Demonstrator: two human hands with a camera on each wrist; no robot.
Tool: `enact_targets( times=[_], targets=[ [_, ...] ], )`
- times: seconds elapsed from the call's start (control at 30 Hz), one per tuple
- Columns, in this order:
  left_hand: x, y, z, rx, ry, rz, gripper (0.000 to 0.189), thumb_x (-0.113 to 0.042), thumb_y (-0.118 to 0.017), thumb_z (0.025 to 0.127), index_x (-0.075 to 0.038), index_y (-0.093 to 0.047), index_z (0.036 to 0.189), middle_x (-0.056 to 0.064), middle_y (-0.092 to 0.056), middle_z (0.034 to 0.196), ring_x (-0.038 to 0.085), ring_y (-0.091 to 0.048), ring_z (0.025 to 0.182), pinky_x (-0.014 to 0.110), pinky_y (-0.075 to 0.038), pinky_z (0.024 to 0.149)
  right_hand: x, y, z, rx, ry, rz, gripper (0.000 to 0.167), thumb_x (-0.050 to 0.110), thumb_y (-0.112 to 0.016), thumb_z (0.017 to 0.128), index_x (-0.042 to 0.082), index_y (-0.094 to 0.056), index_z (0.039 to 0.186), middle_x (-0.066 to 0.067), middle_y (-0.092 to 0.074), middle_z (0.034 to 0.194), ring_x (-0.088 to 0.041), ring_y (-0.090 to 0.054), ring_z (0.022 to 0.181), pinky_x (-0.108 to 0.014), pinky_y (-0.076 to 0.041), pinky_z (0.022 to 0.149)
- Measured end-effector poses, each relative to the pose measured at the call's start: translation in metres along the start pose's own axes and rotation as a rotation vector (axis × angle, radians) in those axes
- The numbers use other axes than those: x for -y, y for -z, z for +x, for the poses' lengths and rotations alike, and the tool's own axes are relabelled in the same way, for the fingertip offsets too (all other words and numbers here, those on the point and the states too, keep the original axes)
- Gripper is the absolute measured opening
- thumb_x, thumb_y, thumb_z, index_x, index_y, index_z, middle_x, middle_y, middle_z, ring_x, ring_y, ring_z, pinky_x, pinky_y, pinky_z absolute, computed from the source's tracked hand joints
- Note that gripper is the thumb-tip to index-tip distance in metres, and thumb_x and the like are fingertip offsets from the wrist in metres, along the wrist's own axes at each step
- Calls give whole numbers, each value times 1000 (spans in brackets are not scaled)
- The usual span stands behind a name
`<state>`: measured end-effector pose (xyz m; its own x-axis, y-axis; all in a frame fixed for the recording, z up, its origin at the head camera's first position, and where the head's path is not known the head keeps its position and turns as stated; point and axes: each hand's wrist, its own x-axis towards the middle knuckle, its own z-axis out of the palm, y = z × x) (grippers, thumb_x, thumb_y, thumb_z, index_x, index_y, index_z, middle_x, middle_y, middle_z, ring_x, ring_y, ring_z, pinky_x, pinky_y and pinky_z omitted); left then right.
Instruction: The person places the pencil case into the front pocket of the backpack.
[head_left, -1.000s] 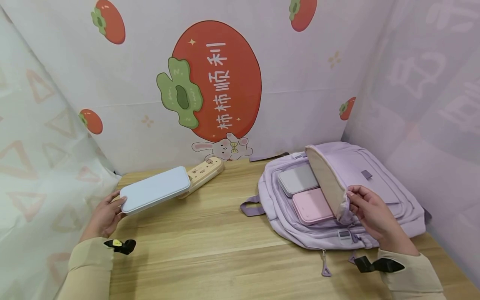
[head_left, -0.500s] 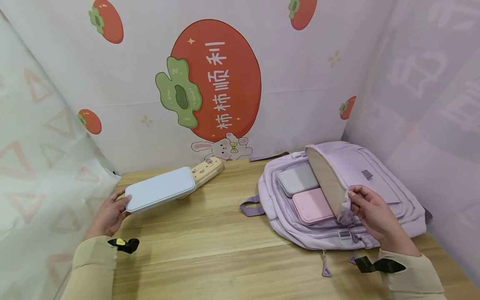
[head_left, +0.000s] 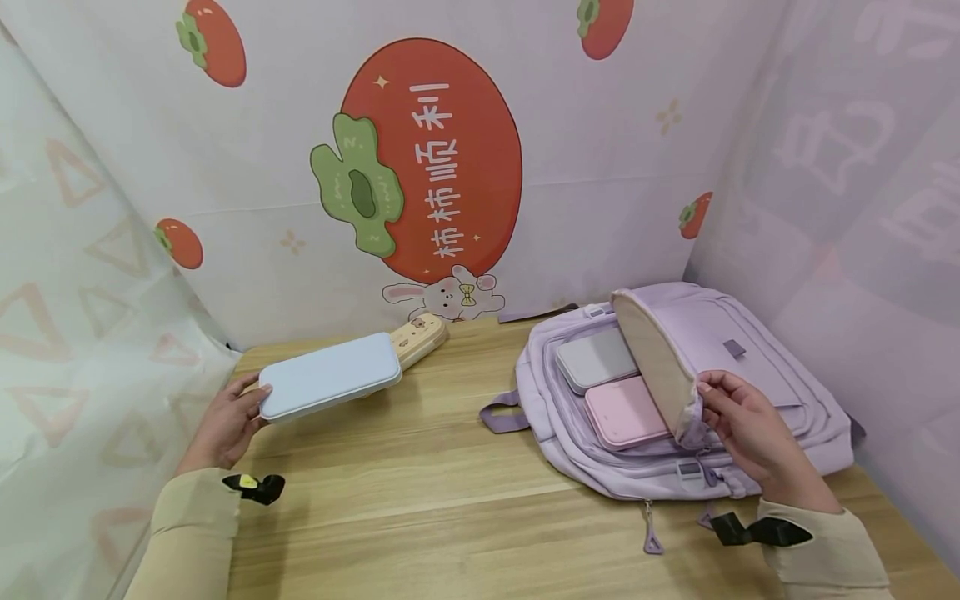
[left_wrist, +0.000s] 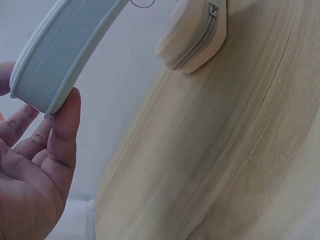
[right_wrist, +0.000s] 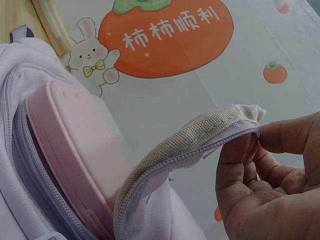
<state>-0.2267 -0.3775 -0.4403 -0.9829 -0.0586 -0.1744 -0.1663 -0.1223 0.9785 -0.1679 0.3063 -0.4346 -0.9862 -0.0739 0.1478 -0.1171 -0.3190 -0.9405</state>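
A light blue rectangular case (head_left: 330, 375) is pinched at its left end by my left hand (head_left: 228, 423); the left wrist view shows it held up off the table, thumb and fingers on opposite faces. My right hand (head_left: 738, 425) pinches the zippered edge of the front flap (head_left: 660, 358) of a lilac backpack (head_left: 780, 367), holding the flap lifted. Inside the uncovered pocket lie a grey case (head_left: 597, 358) and a pink case (head_left: 626, 412), side by side. In the right wrist view the flap's zipper teeth (right_wrist: 175, 157) run up to the fingertips.
A cream pencil case (head_left: 422, 337) with small printed figures lies behind the blue case, partly covered by it. The backpack lies flat on the wooden table (head_left: 420, 500), a zipper pull (head_left: 652, 533) hanging at its near edge. Printed cloth (head_left: 600, 150) stands behind.
My left hand has moved a little to the right with the blue case, which now covers more of the cream pencil case. My right hand and the flap stay nearly still.
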Motion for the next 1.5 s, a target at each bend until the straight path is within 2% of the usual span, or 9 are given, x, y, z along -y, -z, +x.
enact_targets(
  times=[0.17, 0.37, 0.57, 0.87, 1.5],
  targets=[
    [-1, -6, 2, 1, 2, 21, 36, -12, -55, 108, -15, -38, 140, -12, -65, 100, 4, -66, 85, 23, -54, 72, 0, 0, 0, -2, -3, 11, 24, -3, -45, 108, 11, -65, 105, 3, -61, 93, -5, -58, 81, -18, -48, 68],
    [-2, -13, 3, 16, -15, 12, 31, -10, -53, 109, -14, -41, 137, -13, -68, 98, 4, -67, 84, 23, -54, 71, -1, 1, 0, -3, -3, 9, 24, -3, -45, 108, 11, -64, 105, 3, -60, 93, -5, -58, 82, -18, -48, 68],
    [-4, -20, 4, 9, -12, 15, 34, -11, -54, 108, -15, -40, 138, -13, -68, 97, 3, -67, 84, 22, -54, 71, 0, 1, 0, 2, -1, 9, 23, -2, -45, 108, 11, -64, 105, 3, -60, 94, -6, -58, 82, -18, -48, 68],
    [-4, -29, 4, 28, -32, 3, 24, -7, -52, 108, -17, -47, 130, -12, -70, 96, 4, -68, 82, 22, -55, 70, 0, 2, -1, -5, 5, 12, 26, -4, -43, 108, 11, -64, 105, 2, -60, 93, -6, -58, 82, -18, -48, 68],
    [-8, -45, 3, 32, -24, 59, 34, -10, -52, 109, -10, -42, 140, -13, -67, 98, 3, -67, 84, 22, -55, 71, 0, 1, -2, -25, 10, 32, 26, -5, -43, 108, 9, -64, 104, 0, -60, 93, -7, -58, 80, -18, -48, 68]
  ],
)
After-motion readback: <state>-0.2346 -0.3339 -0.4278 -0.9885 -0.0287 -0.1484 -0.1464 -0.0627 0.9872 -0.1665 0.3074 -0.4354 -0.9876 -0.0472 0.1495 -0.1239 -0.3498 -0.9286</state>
